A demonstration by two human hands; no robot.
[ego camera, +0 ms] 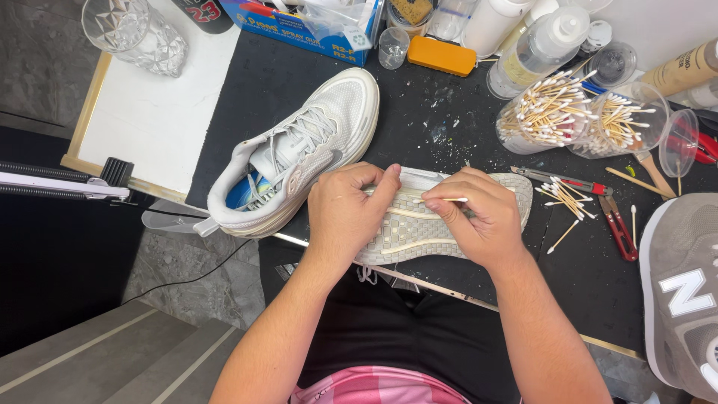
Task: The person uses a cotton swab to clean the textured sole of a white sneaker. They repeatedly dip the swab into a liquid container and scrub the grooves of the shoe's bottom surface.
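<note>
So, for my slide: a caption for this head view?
Left hand steadies upturned shoe; right hand works a cotton swab along it.

Both bare forearms rise from the bottom of the view and converge toward the near edge of the bench. The left hand (345, 215) lies palm down, fingers curled together and pointing right, thumb stretched up toward the other hand. The right hand (479, 217) sits just beside it, knuckles up, wrist bent inward, its fingers (458, 196) pinched closed on a thin stick. The two hands nearly touch at the thumbs.
</note>
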